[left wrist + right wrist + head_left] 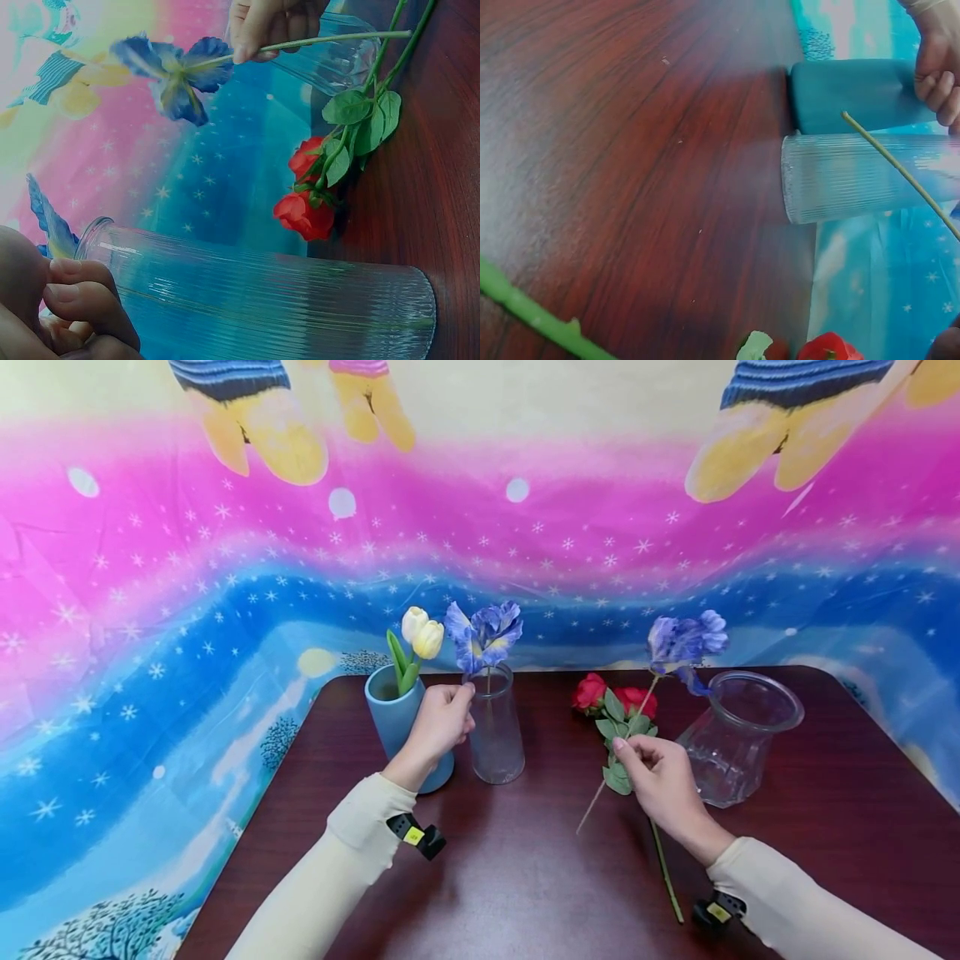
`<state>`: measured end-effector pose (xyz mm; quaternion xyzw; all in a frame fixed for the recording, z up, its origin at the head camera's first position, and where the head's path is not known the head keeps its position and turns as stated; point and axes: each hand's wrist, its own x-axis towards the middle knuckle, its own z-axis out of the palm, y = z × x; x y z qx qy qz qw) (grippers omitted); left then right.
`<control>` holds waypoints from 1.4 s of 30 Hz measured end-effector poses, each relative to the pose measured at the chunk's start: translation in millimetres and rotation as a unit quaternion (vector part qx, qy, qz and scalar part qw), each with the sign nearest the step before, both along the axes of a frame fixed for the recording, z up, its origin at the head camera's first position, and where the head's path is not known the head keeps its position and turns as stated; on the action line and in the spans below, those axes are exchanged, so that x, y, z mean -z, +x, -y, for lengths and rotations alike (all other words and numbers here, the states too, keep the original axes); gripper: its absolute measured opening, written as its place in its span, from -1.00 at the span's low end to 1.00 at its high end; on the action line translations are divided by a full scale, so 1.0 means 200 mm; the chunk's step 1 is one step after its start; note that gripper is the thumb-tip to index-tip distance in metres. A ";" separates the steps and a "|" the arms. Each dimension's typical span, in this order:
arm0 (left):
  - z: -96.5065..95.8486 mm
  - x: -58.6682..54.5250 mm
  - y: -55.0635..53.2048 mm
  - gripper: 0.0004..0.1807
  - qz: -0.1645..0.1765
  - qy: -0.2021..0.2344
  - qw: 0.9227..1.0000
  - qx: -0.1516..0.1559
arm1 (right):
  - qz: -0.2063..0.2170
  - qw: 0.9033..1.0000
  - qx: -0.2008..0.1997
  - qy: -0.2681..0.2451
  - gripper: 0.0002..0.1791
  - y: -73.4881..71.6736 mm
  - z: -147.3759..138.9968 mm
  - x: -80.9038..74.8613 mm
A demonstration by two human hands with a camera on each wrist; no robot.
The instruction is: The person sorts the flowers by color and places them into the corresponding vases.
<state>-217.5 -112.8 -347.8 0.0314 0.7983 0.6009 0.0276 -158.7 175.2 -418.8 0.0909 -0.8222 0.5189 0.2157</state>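
My right hand (663, 781) pinches the thin stem of a blue-purple iris (678, 643), whose bloom tilts up to the right. At the rim of a ribbed glass vase (498, 735), my left hand (438, 722) has curled fingers and seems to grip the edge; its exact hold is partly hidden. Another blue-purple iris (486, 635) stands in that vase, its stem visible through the glass. Just left is a blue vase (393, 718) holding white tulips (423, 635). Red roses (590, 691) with green leaves lie on the table behind and below my right hand.
A wide-mouthed clear glass vase (731, 760) stands right of the roses, partly behind my right hand. The dark wooden table (525, 877) ends at a colourful printed cloth (517, 543). A green rose stem (666, 877) reaches toward the table's front.
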 end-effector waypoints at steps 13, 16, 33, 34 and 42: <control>0.00 0.00 0.00 -0.43 -0.001 -0.009 1.000 -0.002 | -0.059 0.991 0.050 -0.105 -0.72 -0.03 0.03 -0.05; 0.00 0.00 0.00 -0.43 -0.001 -0.008 1.000 -0.001 | -0.070 0.989 0.048 -0.121 -0.74 -0.04 0.04 -0.07; 0.00 -0.01 0.01 -0.42 -0.001 -0.006 1.000 -0.005 | -0.121 0.970 0.076 -0.195 -0.72 -0.08 0.04 -0.19; 0.00 -0.01 0.01 -0.42 -0.001 -0.006 1.000 -0.004 | -0.124 0.970 0.079 -0.195 -0.71 -0.08 0.04 -0.20; 0.00 -0.01 0.00 -0.41 -0.002 -0.005 1.000 0.000 | -0.133 0.968 0.077 -0.197 -0.70 -0.11 0.05 -0.26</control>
